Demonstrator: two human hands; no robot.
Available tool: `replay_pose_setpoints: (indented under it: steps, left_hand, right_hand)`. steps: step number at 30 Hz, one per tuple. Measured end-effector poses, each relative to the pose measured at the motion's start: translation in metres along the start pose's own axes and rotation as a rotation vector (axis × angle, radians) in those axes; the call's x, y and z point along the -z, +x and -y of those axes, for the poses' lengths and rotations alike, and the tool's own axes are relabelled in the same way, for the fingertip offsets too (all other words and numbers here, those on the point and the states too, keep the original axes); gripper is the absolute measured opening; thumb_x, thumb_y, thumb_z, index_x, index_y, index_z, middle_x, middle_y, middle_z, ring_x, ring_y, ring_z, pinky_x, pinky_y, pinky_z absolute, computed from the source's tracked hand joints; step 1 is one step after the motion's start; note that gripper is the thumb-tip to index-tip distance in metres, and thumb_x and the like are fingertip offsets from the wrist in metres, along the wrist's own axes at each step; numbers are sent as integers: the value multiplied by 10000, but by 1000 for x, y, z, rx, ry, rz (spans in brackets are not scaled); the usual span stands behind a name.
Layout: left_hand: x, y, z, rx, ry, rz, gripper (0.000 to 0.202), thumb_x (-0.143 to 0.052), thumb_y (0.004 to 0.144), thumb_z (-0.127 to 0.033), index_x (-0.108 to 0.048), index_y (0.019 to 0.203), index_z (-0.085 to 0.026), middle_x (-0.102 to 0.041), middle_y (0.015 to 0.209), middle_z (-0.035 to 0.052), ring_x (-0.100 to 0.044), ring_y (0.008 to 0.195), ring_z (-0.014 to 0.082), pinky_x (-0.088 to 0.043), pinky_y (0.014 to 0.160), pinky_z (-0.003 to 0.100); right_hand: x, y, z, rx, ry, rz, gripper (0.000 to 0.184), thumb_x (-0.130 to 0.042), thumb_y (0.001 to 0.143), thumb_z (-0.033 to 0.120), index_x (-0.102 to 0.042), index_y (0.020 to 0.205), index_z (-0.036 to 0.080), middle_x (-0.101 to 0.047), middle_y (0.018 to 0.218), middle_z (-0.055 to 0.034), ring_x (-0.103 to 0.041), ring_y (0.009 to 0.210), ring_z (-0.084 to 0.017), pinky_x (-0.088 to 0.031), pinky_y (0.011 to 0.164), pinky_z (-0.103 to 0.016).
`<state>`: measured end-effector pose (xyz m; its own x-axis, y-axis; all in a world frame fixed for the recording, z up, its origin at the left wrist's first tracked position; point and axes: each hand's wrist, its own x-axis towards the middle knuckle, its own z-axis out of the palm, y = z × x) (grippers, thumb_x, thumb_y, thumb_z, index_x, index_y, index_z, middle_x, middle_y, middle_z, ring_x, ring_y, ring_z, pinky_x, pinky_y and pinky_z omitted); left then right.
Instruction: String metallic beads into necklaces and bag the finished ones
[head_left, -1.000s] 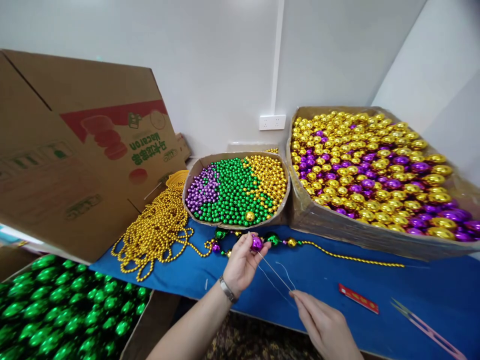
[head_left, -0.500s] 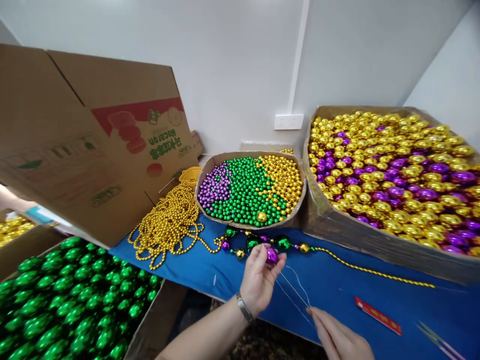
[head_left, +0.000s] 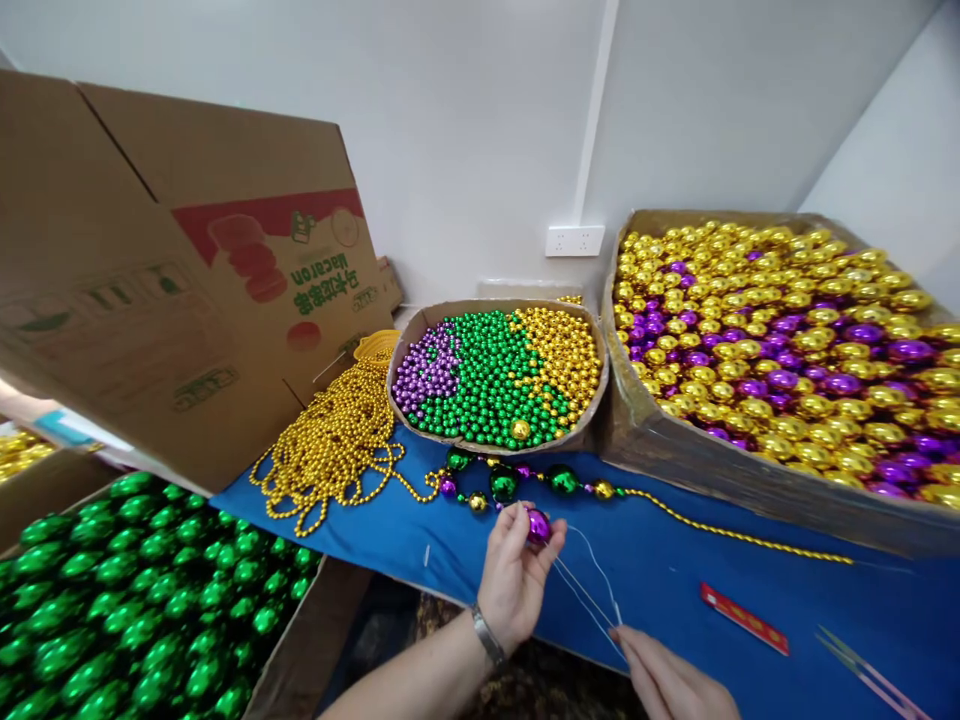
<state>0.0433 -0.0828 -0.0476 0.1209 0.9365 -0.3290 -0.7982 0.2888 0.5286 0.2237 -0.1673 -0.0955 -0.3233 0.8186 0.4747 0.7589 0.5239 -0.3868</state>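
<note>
My left hand holds a shiny purple bead between thumb and fingers. Out of the bead runs a pale thread, which ends at the pinched fingertips of my right hand. A thin straight length, perhaps a needle, shows beside the thread, and its end is hidden in those fingers. Just beyond my left hand lies a strand of green, gold and purple beads. From its right end a gold bead string stretches across the blue cloth.
A low box of small purple, green and gold beads stands behind my hands. To the right is a large box of gold and purple beads. Gold bead chains, a cardboard box and large green beads are left. A red packet and tweezers lie right.
The view has shifted slightly. Both hands keep nearly the same pose, with the purple bead still in my left hand and the thread in my right.
</note>
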Motion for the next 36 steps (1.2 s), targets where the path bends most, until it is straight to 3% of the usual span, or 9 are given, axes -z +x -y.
replay_pose_setpoints:
  steps: [8, 12, 15, 18, 21, 23, 25, 30, 36]
  left_hand:
    - [-11, -2, -1, -61, 114, 118, 241, -707, 735, -280, -549, 879, -168, -609, 928, 40, -638, 893, 203, -493, 783, 329]
    - [-10, -2, 1, -80, 166, 148, 245, -712, 728, -273, -543, 875, -174, -596, 940, 38, -635, 873, 197, -486, 791, 345]
    - [-9, 1, -2, -102, 332, 220, 235, -674, 758, -301, -535, 911, -188, -584, 977, 50, -626, 871, 198, -487, 763, 337]
    - [-9, 23, -28, -275, 753, 281, 232, -523, 852, -378, -545, 991, -194, -593, 994, 82, -602, 893, 210, -479, 743, 330]
    - [-12, 64, -72, -661, 1497, 193, 253, -467, 871, -341, -569, 1045, -189, -595, 1034, 106, -534, 991, 235, -422, 860, 368]
    - [-14, 93, -99, -671, 1991, 156, 248, -435, 874, -301, -591, 1027, -182, -590, 1047, 126, -492, 1044, 274, -396, 880, 409]
    - [-15, 116, -117, -601, 2151, 193, 182, -484, 836, -265, -631, 896, -174, -607, 947, 129, -496, 1027, 298, -409, 839, 410]
    - [-16, 140, -128, -477, 2148, 375, 45, -608, 720, -198, -634, 758, -197, -612, 852, 77, -564, 916, 259, -443, 779, 347]
    - [-16, 127, -125, -487, 1936, 452, 148, -537, 772, -134, -627, 882, -175, -629, 918, 71, -597, 885, 201, -451, 831, 325]
  right_hand:
    - [5, 20, 17, -139, 134, 42, 298, -355, 935, 242, -640, 1003, 192, -725, 936, -62, -701, 799, -140, -545, 659, -137]
    - [1, 27, 16, -84, 62, -85, 289, -365, 932, 250, -640, 989, 181, -730, 903, -60, -705, 772, -157, -558, 667, -173]
    - [-2, 31, 14, -62, 65, -113, 287, -367, 931, 249, -640, 992, 182, -730, 903, -54, -705, 771, -155, -561, 685, -181]
    - [-2, 34, 11, -79, 68, -119, 281, -372, 930, 250, -636, 1004, 191, -729, 910, -44, -704, 781, -155, -562, 685, -183]
    - [-2, 35, 5, -75, 23, -153, 278, -379, 928, 253, -636, 1010, 184, -730, 898, -47, -705, 773, -165, -566, 661, -194]
    - [-3, 34, 3, -59, -14, -178, 284, -376, 931, 254, -643, 982, 171, -731, 877, -60, -707, 750, -172, -567, 642, -203]
    - [-4, 34, 3, -43, -41, -197, 297, -368, 936, 254, -647, 956, 156, -731, 854, -75, -707, 729, -177, -564, 629, -211]
    - [-4, 37, 8, -66, -31, -186, 310, -354, 943, 256, -644, 956, 147, -728, 849, -92, -705, 714, -175, -552, 588, -201]
    - [-3, 41, 9, -89, 20, -172, 313, -353, 941, 268, -647, 964, 161, -726, 852, -85, -703, 714, -177, -547, 592, -203]
